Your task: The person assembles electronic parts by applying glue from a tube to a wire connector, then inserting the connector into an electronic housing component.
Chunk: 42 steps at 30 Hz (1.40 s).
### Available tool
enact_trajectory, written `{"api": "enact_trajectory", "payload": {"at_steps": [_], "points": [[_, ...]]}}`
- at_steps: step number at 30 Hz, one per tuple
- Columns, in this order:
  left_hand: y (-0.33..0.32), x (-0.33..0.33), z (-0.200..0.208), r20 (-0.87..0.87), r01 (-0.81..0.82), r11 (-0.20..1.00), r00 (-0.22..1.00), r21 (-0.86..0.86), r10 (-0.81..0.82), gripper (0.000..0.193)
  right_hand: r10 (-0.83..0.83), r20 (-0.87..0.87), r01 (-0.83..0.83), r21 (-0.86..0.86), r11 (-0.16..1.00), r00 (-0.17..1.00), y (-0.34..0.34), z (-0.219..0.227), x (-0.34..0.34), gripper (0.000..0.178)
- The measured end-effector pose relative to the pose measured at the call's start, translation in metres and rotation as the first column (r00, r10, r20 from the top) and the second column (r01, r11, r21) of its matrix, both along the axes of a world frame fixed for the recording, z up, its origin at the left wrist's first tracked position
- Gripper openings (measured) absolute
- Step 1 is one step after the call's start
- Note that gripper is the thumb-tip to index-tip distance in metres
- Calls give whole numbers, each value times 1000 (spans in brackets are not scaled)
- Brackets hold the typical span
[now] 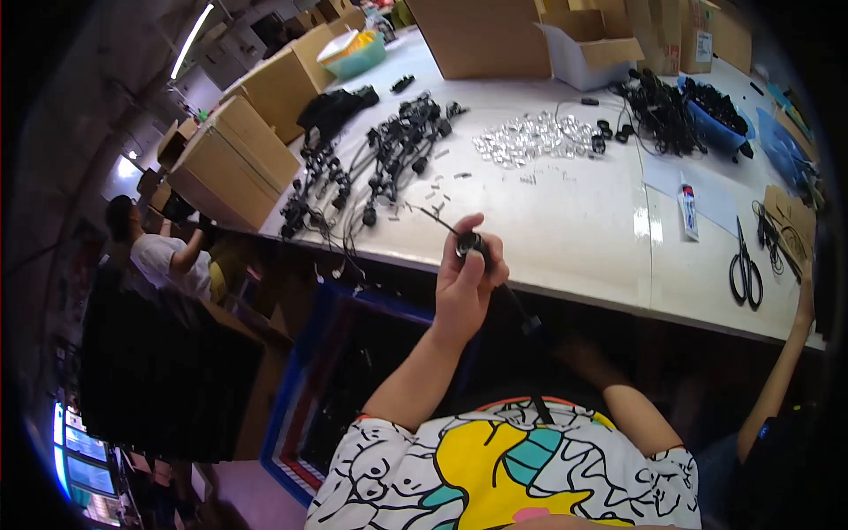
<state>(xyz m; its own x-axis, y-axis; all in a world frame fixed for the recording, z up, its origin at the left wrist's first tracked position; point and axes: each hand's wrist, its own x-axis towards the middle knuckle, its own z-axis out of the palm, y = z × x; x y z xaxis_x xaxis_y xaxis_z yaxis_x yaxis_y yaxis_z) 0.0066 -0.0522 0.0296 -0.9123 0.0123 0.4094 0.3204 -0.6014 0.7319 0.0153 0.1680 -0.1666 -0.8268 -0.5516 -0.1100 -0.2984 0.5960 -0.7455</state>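
My left hand (pixel 466 281) is raised at the table's front edge, its fingers closed around a small round black housing (pixel 471 244) with a cable. One thin cable end (pixel 433 215) sticks out toward the table. From below the hand hangs more cable with a small dark plug (pixel 531 325). Under the table edge my right hand (pixel 587 360) is dark and smeared by motion, so its fingers cannot be made out. Beyond my left hand lies a pile of black cables with round housings (pixel 397 146). Farther right, many clear, shiny round pieces (pixel 534 140) are spread out.
On the white table (pixel 583 230) are scissors (pixel 746 269), a glue tube (pixel 688 210), a cable bundle (pixel 662 115) and a blue bowl (pixel 720 124) of black parts. Cardboard boxes (pixel 238 159) stand around. At right is another person's arm (pixel 786 353); another person (pixel 168 252) works at far left.
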Motion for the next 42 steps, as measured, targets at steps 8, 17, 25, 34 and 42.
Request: {"api": "enact_trajectory", "payload": {"at_steps": [8,17,25,34,42], "points": [[20,1,-47,121,146,982,984,-119,-131,38,54,-354,-185,-347,920,934,6,154,2,18],[66,28,-85,243,359,922,916,-143,-319,38,-184,-270,-7,-579,815,945,-29,178,-19,18],[43,35,-92,337,422,771,898,-477,-283,41,18,256,131,-551,824,967,-22,162,-25,18],[-4,5,-36,348,247,765,937,-595,-32,21,99,547,143,-383,913,831,-21,169,-23,21],[-12,2,-44,495,348,758,868,-552,-38,22,-27,-51,10,-318,948,998,-23,162,-18,14]]}}
